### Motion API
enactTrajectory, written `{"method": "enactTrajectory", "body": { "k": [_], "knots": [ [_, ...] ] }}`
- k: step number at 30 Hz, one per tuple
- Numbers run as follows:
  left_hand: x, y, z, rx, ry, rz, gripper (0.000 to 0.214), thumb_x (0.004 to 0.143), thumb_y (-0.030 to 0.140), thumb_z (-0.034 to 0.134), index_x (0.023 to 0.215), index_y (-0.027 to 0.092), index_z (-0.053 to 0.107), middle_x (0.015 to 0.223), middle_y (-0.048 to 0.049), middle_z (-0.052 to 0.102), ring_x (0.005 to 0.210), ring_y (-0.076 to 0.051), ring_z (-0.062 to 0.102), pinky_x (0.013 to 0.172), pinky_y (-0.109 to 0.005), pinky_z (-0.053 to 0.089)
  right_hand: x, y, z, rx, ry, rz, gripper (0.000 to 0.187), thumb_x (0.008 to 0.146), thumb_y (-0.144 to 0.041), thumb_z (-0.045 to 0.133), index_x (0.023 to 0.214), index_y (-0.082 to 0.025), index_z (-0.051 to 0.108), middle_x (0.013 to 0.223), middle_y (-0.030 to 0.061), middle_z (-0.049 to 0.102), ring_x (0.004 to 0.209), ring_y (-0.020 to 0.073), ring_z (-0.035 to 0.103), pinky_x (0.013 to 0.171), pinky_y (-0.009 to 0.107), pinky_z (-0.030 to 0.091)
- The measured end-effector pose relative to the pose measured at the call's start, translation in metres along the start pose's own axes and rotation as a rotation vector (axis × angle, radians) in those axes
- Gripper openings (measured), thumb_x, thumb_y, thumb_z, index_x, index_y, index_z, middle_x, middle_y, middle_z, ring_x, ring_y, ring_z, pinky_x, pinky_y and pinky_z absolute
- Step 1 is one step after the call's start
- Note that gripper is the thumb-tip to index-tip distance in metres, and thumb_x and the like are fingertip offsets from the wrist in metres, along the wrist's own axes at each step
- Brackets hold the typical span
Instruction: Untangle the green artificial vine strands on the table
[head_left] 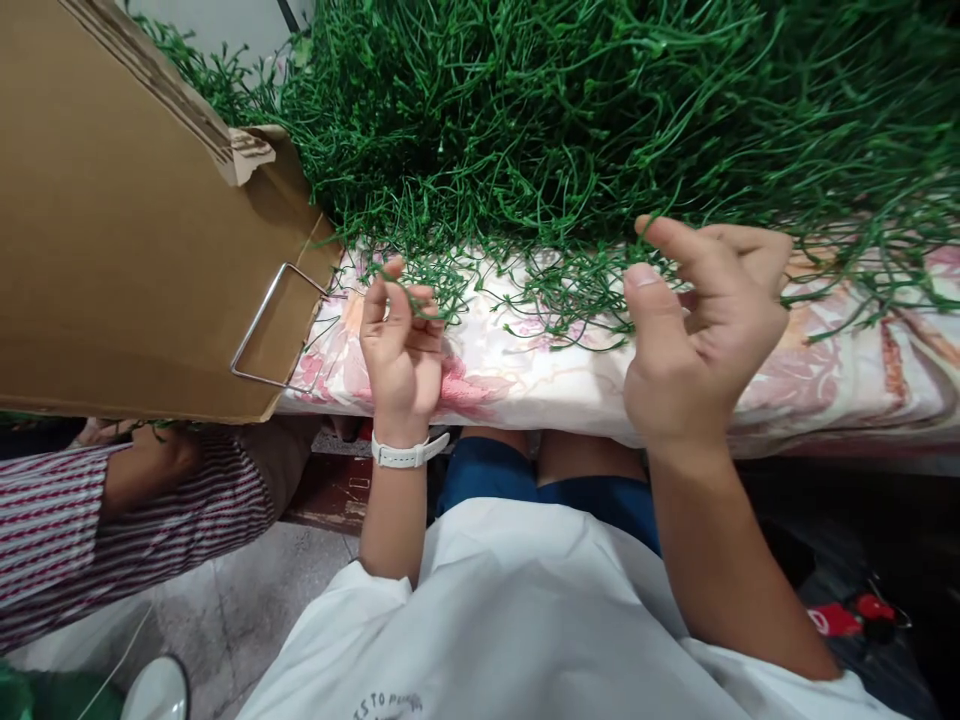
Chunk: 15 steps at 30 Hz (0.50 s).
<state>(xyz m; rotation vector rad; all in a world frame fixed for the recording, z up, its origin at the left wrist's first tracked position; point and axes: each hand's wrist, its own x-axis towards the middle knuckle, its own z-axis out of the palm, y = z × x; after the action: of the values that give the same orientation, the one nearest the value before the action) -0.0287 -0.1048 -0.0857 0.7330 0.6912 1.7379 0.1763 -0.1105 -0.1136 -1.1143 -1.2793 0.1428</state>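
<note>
A big heap of thin green plastic stems lies on a floral-cloth table. My left hand, with a white watch on the wrist, is raised at the heap's near edge; its fingers are curled in and pinch a few green stems. My right hand is held up to the right, thumb and forefinger close together at the tips of other stems, the remaining fingers bent. Whether those tips are actually gripped is not clear.
A tilted cardboard box with a metal wire handle stands at the left table edge. Another person in a striped sleeve sits at the left. Red objects lie on the floor at right.
</note>
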Motion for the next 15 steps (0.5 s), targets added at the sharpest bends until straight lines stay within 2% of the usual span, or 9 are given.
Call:
{"method": "enactTrajectory", "body": {
  "k": [1, 3, 5, 6, 9, 11, 13, 15],
  "knots": [
    [-0.001, 0.003, -0.001, -0.095, 0.027, -0.020, 0.004, 0.097, 0.022, 0.071, 0.096, 0.025, 0.074, 0.075, 0.0065, 0.066, 0.064, -0.001, 0.061, 0.064, -0.010, 0.050, 0.000, -0.002, 0.000, -0.021, 0.005, -0.001, 0.031, 0.099, -0.041, 0.060, 0.116, -0.022, 0.078, 0.105, 0.0080, 0.058, 0.105, 0.0255, 0.060, 0.093, 0.053, 0.047],
    [-0.004, 0.010, -0.004, -0.255, 0.071, -0.051, 0.025, 0.108, 0.019, 0.049, 0.095, 0.022, 0.070, 0.070, 0.0058, 0.057, 0.062, 0.000, 0.057, 0.064, -0.007, 0.048, 0.001, -0.004, -0.001, -0.047, 0.024, 0.008, 0.027, 0.099, -0.039, 0.061, 0.099, -0.020, 0.080, 0.097, 0.0069, 0.057, 0.102, 0.0247, 0.061, 0.095, 0.056, 0.046],
    [-0.009, 0.016, -0.004, -0.302, 0.080, -0.055, 0.037, 0.112, 0.020, 0.033, 0.094, 0.019, 0.066, 0.068, 0.0048, 0.047, 0.060, -0.002, 0.052, 0.061, -0.007, 0.045, 0.002, -0.004, -0.001, -0.053, 0.033, 0.014, 0.019, 0.093, -0.035, 0.069, 0.087, -0.018, 0.074, 0.091, 0.0057, 0.056, 0.099, 0.0249, 0.060, 0.091, 0.052, 0.047],
    [-0.012, 0.018, -0.004, -0.279, 0.071, -0.047, 0.038, 0.112, 0.022, 0.031, 0.094, 0.019, 0.064, 0.067, 0.0048, 0.041, 0.059, -0.003, 0.048, 0.059, -0.008, 0.044, 0.002, -0.003, 0.000, -0.045, 0.033, 0.019, 0.016, 0.089, -0.033, 0.072, 0.086, -0.017, 0.070, 0.091, 0.0054, 0.056, 0.098, 0.0248, 0.060, 0.087, 0.049, 0.048],
    [-0.019, 0.024, -0.002, -0.160, 0.018, -0.005, 0.031, 0.110, 0.027, 0.037, 0.093, 0.020, 0.062, 0.068, 0.0054, 0.025, 0.056, -0.007, 0.035, 0.055, -0.010, 0.040, 0.002, -0.003, 0.000, -0.010, 0.040, 0.034, 0.024, 0.081, -0.031, 0.076, 0.093, -0.018, 0.061, 0.095, 0.0057, 0.057, 0.091, 0.0229, 0.057, 0.075, 0.039, 0.045],
    [-0.023, 0.026, 0.001, -0.143, -0.029, 0.007, 0.026, 0.108, 0.027, 0.040, 0.094, 0.021, 0.061, 0.069, 0.0058, 0.018, 0.055, -0.009, 0.028, 0.054, -0.011, 0.039, 0.001, -0.006, 0.000, 0.020, 0.010, -0.031, 0.021, 0.083, -0.030, 0.074, 0.094, -0.019, 0.060, 0.093, 0.0050, 0.060, 0.088, 0.0220, 0.057, 0.074, 0.039, 0.044],
    [-0.027, 0.026, 0.006, -0.161, -0.080, -0.015, 0.021, 0.106, 0.027, 0.045, 0.093, 0.021, 0.061, 0.067, 0.0064, 0.015, 0.054, -0.010, 0.022, 0.053, -0.013, 0.039, 0.001, -0.013, -0.002, 0.040, -0.103, -0.164, 0.012, 0.089, -0.029, 0.070, 0.096, -0.020, 0.063, 0.091, 0.0048, 0.065, 0.089, 0.0228, 0.061, 0.080, 0.042, 0.045],
    [-0.032, 0.023, 0.011, -0.160, -0.146, -0.078, 0.015, 0.102, 0.027, 0.053, 0.090, 0.022, 0.060, 0.063, 0.0073, 0.014, 0.052, -0.011, 0.017, 0.052, -0.015, 0.038, 0.003, -0.020, -0.003, 0.062, -0.254, -0.302, 0.014, 0.093, -0.029, 0.068, 0.104, -0.021, 0.067, 0.094, 0.0061, 0.069, 0.092, 0.0236, 0.063, 0.087, 0.044, 0.047]
  ]
}}
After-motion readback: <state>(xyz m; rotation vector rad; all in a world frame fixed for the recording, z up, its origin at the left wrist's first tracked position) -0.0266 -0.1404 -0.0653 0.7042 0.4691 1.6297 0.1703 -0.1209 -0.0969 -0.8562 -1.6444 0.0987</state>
